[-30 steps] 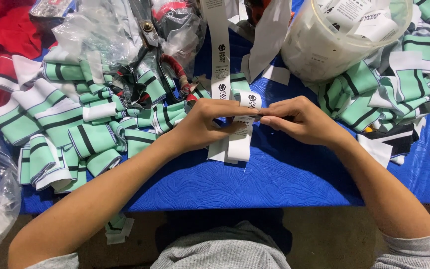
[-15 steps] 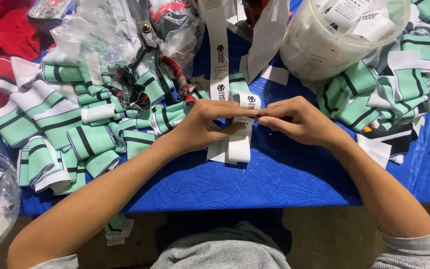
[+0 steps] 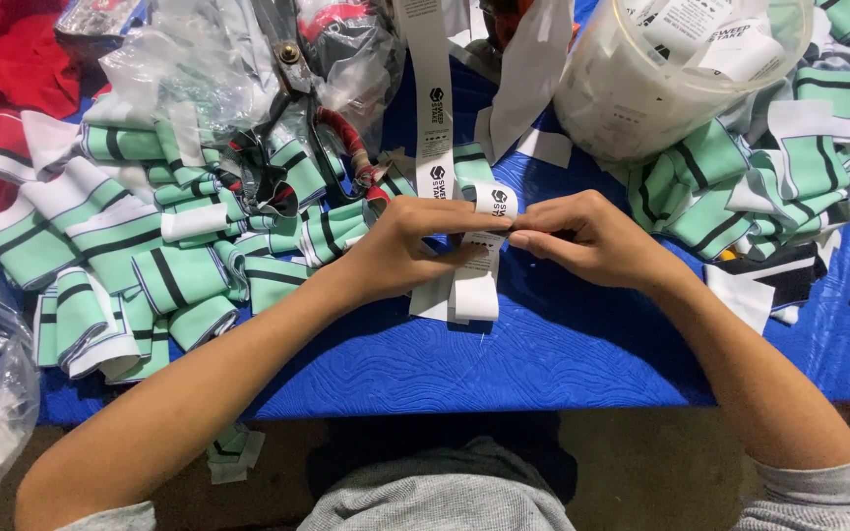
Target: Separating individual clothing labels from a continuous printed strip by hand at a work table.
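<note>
Heaps of mint-green striped fabric pieces [image 3: 140,246] cover the left of the blue surface [image 3: 543,364], with scissors [image 3: 322,147] lying among them under crumpled clear plastic bags [image 3: 179,69]. At the middle, the left hand [image 3: 400,251] and the right hand [image 3: 582,236] meet fingertip to fingertip, both pinched shut on a folded white label strip [image 3: 474,280] that hangs down onto the surface. Farther right stand a translucent plastic tub [image 3: 641,98] holding labels and another pile of striped pieces [image 3: 740,187].
</note>
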